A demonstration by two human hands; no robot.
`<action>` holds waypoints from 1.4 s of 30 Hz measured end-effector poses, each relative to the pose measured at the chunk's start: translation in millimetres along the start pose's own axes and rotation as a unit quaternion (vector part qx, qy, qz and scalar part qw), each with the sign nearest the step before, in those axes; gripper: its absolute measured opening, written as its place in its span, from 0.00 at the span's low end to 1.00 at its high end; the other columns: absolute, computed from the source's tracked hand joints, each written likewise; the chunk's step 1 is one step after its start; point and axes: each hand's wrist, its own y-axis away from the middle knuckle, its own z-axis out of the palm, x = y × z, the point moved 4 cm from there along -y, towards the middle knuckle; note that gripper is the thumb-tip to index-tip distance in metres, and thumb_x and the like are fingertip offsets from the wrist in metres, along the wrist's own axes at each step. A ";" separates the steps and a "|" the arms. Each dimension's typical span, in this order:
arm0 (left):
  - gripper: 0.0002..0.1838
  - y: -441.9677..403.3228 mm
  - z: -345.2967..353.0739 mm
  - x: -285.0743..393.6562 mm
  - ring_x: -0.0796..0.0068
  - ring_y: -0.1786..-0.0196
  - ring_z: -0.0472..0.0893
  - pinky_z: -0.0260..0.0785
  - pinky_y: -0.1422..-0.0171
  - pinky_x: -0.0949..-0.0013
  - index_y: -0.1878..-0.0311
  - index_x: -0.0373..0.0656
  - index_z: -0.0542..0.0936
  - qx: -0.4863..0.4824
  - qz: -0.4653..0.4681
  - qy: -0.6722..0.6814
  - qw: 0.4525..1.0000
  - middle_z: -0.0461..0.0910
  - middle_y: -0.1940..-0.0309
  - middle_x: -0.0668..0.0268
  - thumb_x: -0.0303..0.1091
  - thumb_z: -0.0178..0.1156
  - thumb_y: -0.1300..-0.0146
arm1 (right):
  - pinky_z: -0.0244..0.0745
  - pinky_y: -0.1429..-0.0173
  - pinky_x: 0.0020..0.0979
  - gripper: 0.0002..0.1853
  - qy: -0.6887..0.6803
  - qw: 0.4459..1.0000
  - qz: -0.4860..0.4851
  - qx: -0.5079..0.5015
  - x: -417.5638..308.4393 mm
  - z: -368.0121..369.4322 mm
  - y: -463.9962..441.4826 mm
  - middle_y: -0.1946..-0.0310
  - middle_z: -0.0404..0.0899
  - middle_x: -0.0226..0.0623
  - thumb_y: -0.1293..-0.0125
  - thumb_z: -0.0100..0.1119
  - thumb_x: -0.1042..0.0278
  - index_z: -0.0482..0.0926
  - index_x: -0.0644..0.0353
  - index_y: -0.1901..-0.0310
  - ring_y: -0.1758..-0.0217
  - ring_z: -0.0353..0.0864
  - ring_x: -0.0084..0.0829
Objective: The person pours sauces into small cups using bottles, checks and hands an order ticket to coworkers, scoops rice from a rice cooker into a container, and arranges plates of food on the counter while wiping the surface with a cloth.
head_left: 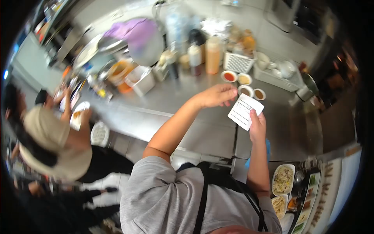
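In my right hand (pixel 257 124) is a white printed paper slip (pixel 246 111), pinched at its lower right edge and held above the steel counter (pixel 206 126). My left hand (pixel 219 95) reaches over the counter, fingers half bent and a little apart, with nothing visible in it. Its fingertips are beside a small white cup of brown sauce (pixel 246 91); whether they touch is unclear. Close by stand a cup of red sauce (pixel 229 76), a cup of pale yellow sauce (pixel 244 79) and another cup of brown sauce (pixel 259 94). The slip's print is too blurred to read.
Behind the cups are squeeze bottles (pixel 212 54), a white basket (pixel 239 62) and a crate of dishes (pixel 278 74). An orange tub (pixel 120 74) stands left. Food trays (pixel 283 179) lie lower right. A co-worker in a beige shirt (pixel 50 146) stands left, holding a plate (pixel 80 113).
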 end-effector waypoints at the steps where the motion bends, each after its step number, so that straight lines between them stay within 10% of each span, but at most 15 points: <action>1: 0.26 27.2 0.1 -15.1 0.79 0.66 0.73 0.65 0.64 0.75 0.51 0.41 0.68 0.014 -0.022 0.013 1.000 0.73 0.67 0.69 0.52 0.50 0.44 | 0.66 0.52 0.25 0.14 -0.015 0.999 0.027 -0.033 10.5 17.0 5.8 0.60 0.73 0.36 0.39 0.48 0.66 0.69 0.66 0.55 0.57 0.72 0.24; 14: 0.13 296.6 -16.5 -55.2 0.78 0.64 0.75 0.69 0.58 0.74 0.58 0.35 0.73 0.367 -0.007 0.142 0.919 0.76 0.65 0.64 0.32 0.55 0.44 | 0.70 0.72 0.20 0.16 -0.009 0.873 0.193 -0.448 76.3 227.0 128.2 0.67 0.73 0.32 0.42 0.48 0.69 0.64 0.61 0.52 0.69 0.72 0.20; 22: 0.13 507.0 -29.4 -58.1 0.83 0.70 0.74 0.67 0.72 0.79 0.55 0.37 0.70 0.531 0.016 0.092 0.843 0.75 0.67 0.68 0.30 0.51 0.44 | 0.70 0.74 0.20 0.18 0.010 0.779 0.218 -0.588 122.2 381.2 237.6 0.66 0.71 0.34 0.45 0.45 0.77 0.60 0.63 0.51 0.72 0.71 0.20; 32: 0.07 841.7 17.5 -84.1 0.87 0.84 0.64 0.58 0.80 0.84 0.61 0.40 0.70 0.831 0.063 0.083 0.547 0.67 0.83 0.74 0.30 0.47 0.42 | 0.70 0.74 0.20 0.24 -0.026 0.603 0.251 -0.757 183.1 588.0 472.0 0.69 0.72 0.36 0.48 0.38 0.82 0.54 0.66 0.46 0.76 0.71 0.20; 42: 0.14 989.1 104.6 -110.6 0.86 0.94 0.51 0.41 0.91 0.81 0.72 0.41 0.67 0.940 0.146 0.069 0.302 0.55 0.93 0.74 0.41 0.39 0.35 | 0.69 0.76 0.21 0.28 -0.051 0.553 0.302 -0.775 224.1 726.9 574.5 0.75 0.72 0.37 0.48 0.42 0.81 0.51 0.65 0.43 0.80 0.70 0.22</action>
